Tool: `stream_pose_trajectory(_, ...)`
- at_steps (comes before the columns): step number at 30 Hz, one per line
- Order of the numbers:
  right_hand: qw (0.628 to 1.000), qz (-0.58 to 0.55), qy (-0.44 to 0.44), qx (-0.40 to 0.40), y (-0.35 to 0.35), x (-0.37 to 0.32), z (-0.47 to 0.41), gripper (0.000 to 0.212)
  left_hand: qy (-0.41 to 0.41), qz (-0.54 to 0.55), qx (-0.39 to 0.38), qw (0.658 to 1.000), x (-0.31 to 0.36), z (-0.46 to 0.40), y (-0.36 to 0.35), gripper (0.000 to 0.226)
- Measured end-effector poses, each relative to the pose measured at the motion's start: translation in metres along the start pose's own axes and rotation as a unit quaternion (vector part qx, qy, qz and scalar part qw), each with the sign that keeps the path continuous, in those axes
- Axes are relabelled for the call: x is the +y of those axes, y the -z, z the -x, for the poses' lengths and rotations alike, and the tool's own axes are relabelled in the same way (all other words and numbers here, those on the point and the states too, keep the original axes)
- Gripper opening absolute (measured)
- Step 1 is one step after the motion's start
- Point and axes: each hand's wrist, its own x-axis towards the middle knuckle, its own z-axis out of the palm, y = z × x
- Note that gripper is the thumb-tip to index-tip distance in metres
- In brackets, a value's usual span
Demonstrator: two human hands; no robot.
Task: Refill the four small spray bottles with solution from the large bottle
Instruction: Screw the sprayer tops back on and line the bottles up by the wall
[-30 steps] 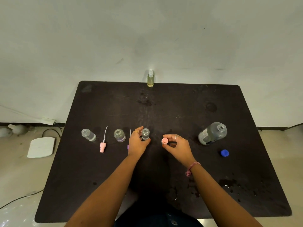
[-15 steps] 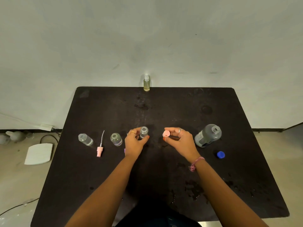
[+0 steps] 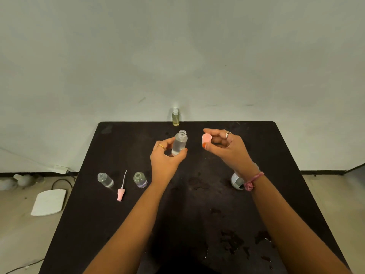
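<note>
A: Dark tabletop [image 3: 197,214], pale wall behind. What are the hands holding?

B: Left hand [image 3: 165,157] grips the uncapped small spray bottle [image 3: 179,144]; right hand [image 3: 227,148] pinches its pink spray cap [image 3: 206,138] just beside. Line the cap up squarely, then twist gently.

Dim, even light; sharp focus, wide-angle edge distortion.

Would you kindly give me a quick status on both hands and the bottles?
Left hand grips open small bottle, raised. Right hand pinches pink spray cap. Large bottle mostly hidden behind right wrist. Nothing between cap and bottle.
</note>
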Motion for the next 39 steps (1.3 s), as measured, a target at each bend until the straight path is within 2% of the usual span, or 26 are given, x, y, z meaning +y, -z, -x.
stream_pose_trajectory(5,0.998,-0.045,0.033,0.002,0.016,-0.039,-0.010,0.038,-0.036,0.029,-0.001,0.999,0.038,-0.001,0.000,0.041)
stream_pose_trajectory(11,0.996,-0.030,0.080,0.002,0.028,-0.079,-0.019,0.030,-0.042,0.062,-0.008,0.997,0.074,0.001,-0.001,0.043)
stream_pose_trajectory(17,0.991,0.030,0.132,-0.022,0.039,-0.116,-0.021,0.028,-0.041,0.063,-0.011,0.997,0.100,0.004,-0.005,0.048)
stream_pose_trajectory(26,0.963,0.187,0.167,-0.098,0.063,-0.167,-0.031,0.028,-0.053,0.058,-0.018,0.997,0.122,0.002,-0.012,0.047)
stream_pose_trajectory(30,0.957,0.199,0.172,-0.126,0.069,-0.182,-0.037,0.030,-0.056,0.053,-0.028,0.997,0.129,0.001,-0.015,0.049)
stream_pose_trajectory(36,0.941,0.247,0.183,-0.139,0.073,-0.197,-0.043,0.025,-0.065,0.050,-0.040,0.996,0.134,0.000,-0.018,0.044)
stream_pose_trajectory(39,0.946,0.251,0.173,-0.107,0.072,-0.199,-0.045,0.026,-0.058,0.064,-0.038,0.995,0.136,0.002,-0.022,0.046)
